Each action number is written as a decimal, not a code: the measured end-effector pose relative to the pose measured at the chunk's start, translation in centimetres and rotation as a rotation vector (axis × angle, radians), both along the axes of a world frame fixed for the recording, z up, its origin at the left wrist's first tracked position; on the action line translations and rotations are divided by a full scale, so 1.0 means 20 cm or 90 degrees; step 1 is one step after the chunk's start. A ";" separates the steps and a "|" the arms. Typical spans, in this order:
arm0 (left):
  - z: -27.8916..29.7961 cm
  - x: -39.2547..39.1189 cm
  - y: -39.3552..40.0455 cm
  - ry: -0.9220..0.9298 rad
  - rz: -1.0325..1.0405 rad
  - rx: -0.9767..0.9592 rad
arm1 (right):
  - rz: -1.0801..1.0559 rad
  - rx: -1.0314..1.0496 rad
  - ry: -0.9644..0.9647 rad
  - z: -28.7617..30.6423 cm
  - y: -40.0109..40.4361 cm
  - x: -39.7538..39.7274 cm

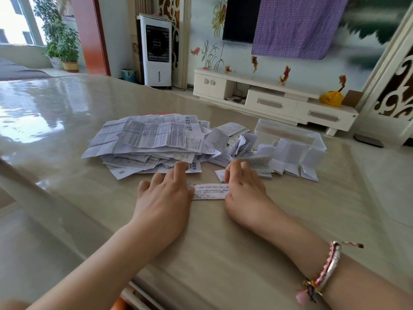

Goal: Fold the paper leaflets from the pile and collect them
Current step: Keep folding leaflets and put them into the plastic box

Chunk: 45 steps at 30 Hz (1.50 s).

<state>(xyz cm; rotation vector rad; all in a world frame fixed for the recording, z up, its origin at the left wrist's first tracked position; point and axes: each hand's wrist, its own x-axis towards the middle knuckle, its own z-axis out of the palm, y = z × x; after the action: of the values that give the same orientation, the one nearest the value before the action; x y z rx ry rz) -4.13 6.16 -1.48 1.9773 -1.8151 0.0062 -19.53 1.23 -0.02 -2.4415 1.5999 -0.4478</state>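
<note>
1. work surface: a glossy table (223, 253) carries all task items, placed within reach of both forearms.
2. source stock: the pile (145, 139) of unfolded printed leaflets lies beyond the left hand (164, 198), spread loosely; its near edge meets the left fingertips.
3. item in process: one folded leaflet strip (209, 191) lies flat on the table between the two hands, long axis running left to right. this orientation lets each hand hold one end.
4. left hand state: fingers extended and flat, palm down. the thumb side rests on the strip's left end, probably to pin it while the crease is set. nothing is gripped.
5. right hand (243, 186) state: fingers loosely bent, knuckles up, thumb side pressing on the strip's right end. whether the fingertips also pinch the paper under them cannot be determined.
6. output stock: finished folded leaflets (288, 168) stand and lie in a cluster to the right, just beyond the right hand, in front of the clear plastic box (290, 135). some white pieces appear to sit inside the box.
7. placement logic: stock left, output right, working zone centred, which shortens each transfer.
8. progress estimate: the pile remains large; most leaflets are not yet folded.
9. accessory: a braided bracelet (328, 271) sits on the right wrist, well away from the paper.
</note>
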 end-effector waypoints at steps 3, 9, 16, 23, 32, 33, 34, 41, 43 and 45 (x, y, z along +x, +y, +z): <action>-0.01 0.02 0.02 0.019 0.006 -0.008 | -0.002 -0.005 -0.007 -0.01 0.00 0.00; 0.02 0.08 0.04 0.063 -0.031 -0.072 | 0.091 -0.080 -0.037 -0.01 -0.01 -0.05; 0.03 0.11 0.01 0.059 -0.142 0.004 | 0.257 -0.097 0.002 0.00 -0.04 -0.13; 0.02 0.16 -0.01 0.078 -0.162 -0.044 | 0.296 -0.154 0.073 0.02 -0.06 -0.15; 0.04 0.12 0.02 0.201 -0.080 -0.166 | 0.237 -0.075 -0.226 0.05 0.02 -0.11; 0.04 0.11 0.02 0.225 -0.092 -0.158 | 0.231 -0.059 -0.257 0.05 0.03 -0.10; 0.04 0.09 0.02 0.259 -0.108 -0.147 | 0.225 -0.042 -0.277 0.06 0.03 -0.09; 0.05 0.01 0.02 0.563 -0.192 -0.085 | 0.246 0.032 -0.302 0.05 0.02 -0.09; 0.07 0.00 0.03 0.611 -0.206 -0.085 | 0.230 0.038 -0.311 0.05 0.02 -0.09; 0.08 -0.01 0.03 0.649 -0.215 -0.092 | 0.209 0.042 -0.335 0.06 0.02 -0.09</action>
<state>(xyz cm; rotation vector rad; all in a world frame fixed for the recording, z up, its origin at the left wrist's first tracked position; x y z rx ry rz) -4.26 6.76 0.13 1.1647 -1.3401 -0.7941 -21.36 1.63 1.13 -2.2201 0.9676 -0.8682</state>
